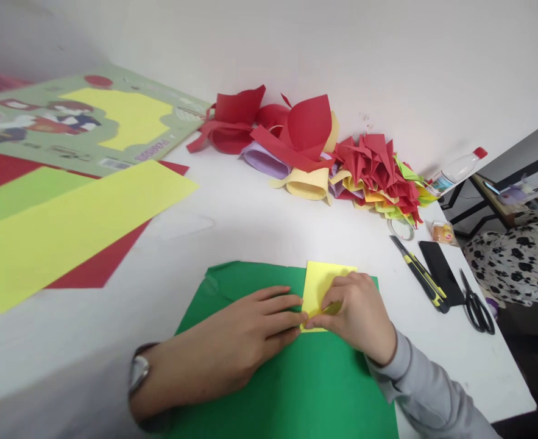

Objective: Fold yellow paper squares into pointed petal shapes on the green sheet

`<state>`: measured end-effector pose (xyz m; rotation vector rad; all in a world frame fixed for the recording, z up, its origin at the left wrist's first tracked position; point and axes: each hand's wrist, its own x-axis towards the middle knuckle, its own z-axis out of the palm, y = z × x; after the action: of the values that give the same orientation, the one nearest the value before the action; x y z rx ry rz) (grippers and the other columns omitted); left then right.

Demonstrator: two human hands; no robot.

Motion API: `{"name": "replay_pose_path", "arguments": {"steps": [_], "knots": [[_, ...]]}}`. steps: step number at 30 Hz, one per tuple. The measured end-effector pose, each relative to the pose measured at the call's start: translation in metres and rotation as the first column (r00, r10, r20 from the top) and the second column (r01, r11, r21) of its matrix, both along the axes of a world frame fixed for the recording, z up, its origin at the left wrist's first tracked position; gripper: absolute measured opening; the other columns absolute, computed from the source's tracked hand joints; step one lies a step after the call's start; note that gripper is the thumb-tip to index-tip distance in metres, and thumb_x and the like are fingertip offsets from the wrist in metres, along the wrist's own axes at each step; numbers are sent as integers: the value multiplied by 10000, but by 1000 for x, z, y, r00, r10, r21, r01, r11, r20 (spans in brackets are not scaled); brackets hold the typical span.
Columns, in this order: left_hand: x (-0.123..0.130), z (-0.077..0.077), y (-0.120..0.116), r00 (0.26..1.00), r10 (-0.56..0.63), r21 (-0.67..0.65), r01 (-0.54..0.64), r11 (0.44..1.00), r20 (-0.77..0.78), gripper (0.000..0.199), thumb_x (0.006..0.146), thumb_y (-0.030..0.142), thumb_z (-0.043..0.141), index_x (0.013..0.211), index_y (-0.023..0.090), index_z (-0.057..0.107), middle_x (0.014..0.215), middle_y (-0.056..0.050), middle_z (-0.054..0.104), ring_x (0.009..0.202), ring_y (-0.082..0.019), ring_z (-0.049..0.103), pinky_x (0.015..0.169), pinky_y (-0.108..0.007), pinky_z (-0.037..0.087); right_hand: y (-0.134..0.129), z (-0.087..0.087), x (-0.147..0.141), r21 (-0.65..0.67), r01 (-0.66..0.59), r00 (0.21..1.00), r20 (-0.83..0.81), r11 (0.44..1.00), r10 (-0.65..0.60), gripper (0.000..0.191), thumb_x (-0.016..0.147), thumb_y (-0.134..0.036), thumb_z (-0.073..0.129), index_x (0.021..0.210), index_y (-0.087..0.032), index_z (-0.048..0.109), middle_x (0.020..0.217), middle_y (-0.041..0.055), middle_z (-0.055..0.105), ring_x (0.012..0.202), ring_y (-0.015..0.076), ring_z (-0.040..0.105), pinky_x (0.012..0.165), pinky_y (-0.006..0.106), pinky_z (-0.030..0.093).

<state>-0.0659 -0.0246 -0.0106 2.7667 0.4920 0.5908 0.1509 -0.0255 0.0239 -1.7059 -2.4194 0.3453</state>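
A small yellow paper square [317, 283] lies on a large green sheet [314, 390]. My left hand [254, 332] rests flat on the green sheet with its fingers stretched out, fingertips touching the yellow square's left edge. My right hand [357, 314] is over the right part of the square. Its thumb and forefinger are closed in a pinch at the paper near the lower edge; the other fingers curl in. The right hand covers part of the square. At its upper left, the green sheet has a creased, turned edge.
Yellow paper [90, 225] and red paper [86, 268] lie at left, beside a printed board [127, 79]. Rolled red paper [309, 131] and spiky folded paper [373, 164] stand at the back. A utility knife [419, 274], black phone-like slab [440, 271], scissors [476, 308] and tape roll [401, 229] lie right.
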Motion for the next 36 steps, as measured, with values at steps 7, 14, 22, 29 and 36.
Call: {"name": "replay_pose_path", "arguments": {"steps": [7,14,22,29,36], "knots": [[-1,3,1,1000,-9,24,10,1000,-10,391,839,61,459,1161,199,634,1175,-34,688,1179,-241,539,1078,-422,361,8,5,-4,-70,4,997,71,998,1,379,613,-615,786,620,-239,733,656,-15,683,682,164,584,672,313,314],[-4,7,3,999,-33,-45,33,998,-6,507,782,1,413,1201,216,601,1240,-28,660,1233,-235,506,1099,-431,335,11,5,-5,-71,-12,995,93,997,18,351,590,-577,819,608,-240,723,661,-17,693,686,173,606,675,323,317],[1,13,1,1000,-6,-105,7,994,12,509,782,-6,429,1189,245,602,1119,-28,678,1147,-228,526,1059,-409,375,10,6,-5,-87,-13,996,90,996,21,353,580,-574,824,607,-238,720,658,-16,685,715,180,599,685,319,310],[2,9,2,999,-6,-89,9,996,33,473,775,-3,437,1130,242,630,1103,-33,677,1155,-238,508,1022,-407,400,12,7,-4,-109,-18,999,49,994,23,346,583,-566,828,593,-238,717,649,-21,684,689,168,594,686,320,305],[-1,11,1,1000,1,-82,1,997,23,497,737,-19,449,1085,271,653,1136,-26,671,1184,-240,507,1039,-429,396,12,7,-5,-107,-8,998,54,994,14,392,591,-617,797,584,-234,716,640,-12,680,685,172,596,688,323,323]]}}
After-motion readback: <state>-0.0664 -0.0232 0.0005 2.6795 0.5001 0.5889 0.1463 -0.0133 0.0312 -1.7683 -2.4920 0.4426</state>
